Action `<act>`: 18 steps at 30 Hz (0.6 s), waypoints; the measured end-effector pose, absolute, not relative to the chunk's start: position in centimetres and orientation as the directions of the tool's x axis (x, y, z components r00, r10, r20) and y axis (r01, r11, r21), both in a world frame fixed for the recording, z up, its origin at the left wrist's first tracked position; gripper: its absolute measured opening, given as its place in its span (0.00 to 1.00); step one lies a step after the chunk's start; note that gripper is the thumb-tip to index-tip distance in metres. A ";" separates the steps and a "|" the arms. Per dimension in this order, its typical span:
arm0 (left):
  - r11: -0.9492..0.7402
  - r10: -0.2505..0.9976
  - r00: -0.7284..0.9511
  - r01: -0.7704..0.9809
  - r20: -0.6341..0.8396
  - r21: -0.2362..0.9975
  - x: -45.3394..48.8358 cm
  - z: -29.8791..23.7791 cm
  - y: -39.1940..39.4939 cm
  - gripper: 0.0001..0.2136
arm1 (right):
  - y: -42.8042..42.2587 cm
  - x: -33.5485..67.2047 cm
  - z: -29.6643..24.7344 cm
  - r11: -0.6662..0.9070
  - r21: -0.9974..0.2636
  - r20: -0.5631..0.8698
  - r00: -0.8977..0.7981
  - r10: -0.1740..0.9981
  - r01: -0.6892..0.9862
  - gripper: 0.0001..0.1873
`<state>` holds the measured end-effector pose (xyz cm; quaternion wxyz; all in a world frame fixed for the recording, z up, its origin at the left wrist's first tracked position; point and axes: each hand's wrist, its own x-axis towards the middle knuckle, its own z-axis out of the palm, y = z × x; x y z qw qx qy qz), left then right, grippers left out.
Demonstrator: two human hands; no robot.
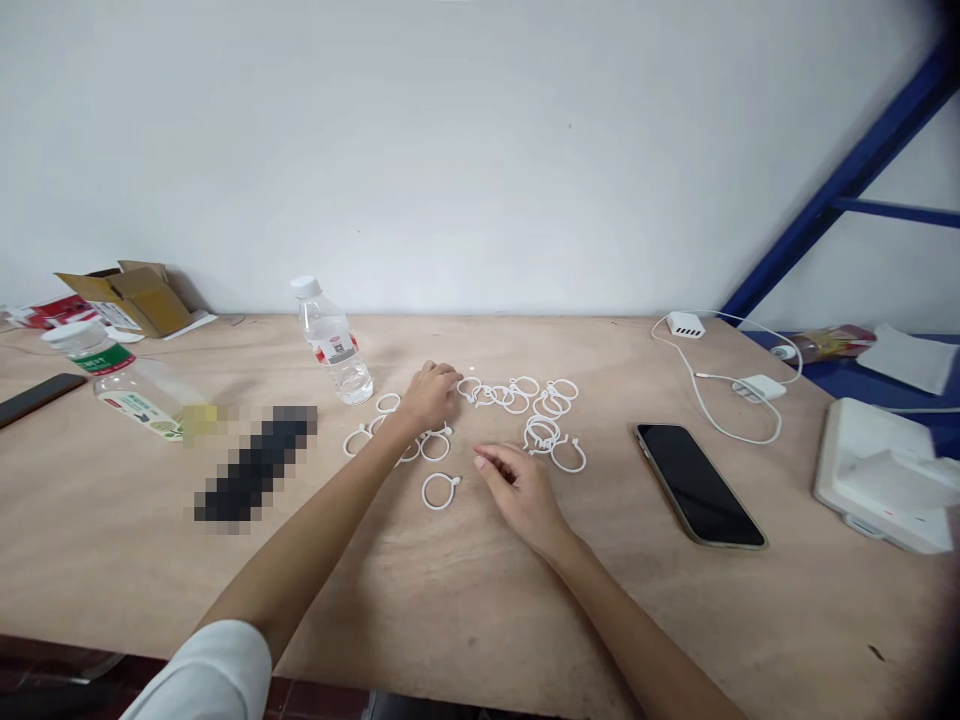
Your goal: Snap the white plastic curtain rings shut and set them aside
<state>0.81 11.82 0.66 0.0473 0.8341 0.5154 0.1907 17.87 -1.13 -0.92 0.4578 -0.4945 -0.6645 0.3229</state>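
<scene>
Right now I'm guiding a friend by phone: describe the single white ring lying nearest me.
On the plywood table, find the scatter of white rings between the upright bottle and the black phone. Just nearer than it, left of the right hand, lies one ring. It sits apart, closest of all to the near edge.

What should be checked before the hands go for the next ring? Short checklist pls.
1. Left hand holding a ring: it sits knuckles up at the left end of the rings, fingers hidden. Cannot tell.
2. Right hand free: nothing visible in it. Ok.
3. Single ring reachable: lies alone between both hands, uncovered. Ok.
4. Rings lying apart: the clump overlaps, several stacked. Not ok.
5. Bottle stable: upright, capped, beside the left hand. Ok.
6. Phone clear of the rings: lies apart, to the right. Ok.
</scene>
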 end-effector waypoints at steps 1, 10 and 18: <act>-0.477 0.873 0.413 0.834 0.260 0.278 1.2 0.4 12.5 0.16 | -1.1 17.9 -0.9 0.301 -0.882 0.288 -0.092 0.953 0.363 0.12; -0.481 0.871 0.397 0.805 0.288 0.347 0.7 1.1 11.7 0.07 | -1.1 17.8 -0.8 0.303 -0.891 0.291 -0.090 0.953 0.338 0.11; -0.496 0.857 0.447 0.587 0.254 0.640 1.2 3.1 3.7 0.06 | -0.5 17.9 -1.0 0.102 -0.993 0.107 0.094 0.990 0.060 0.17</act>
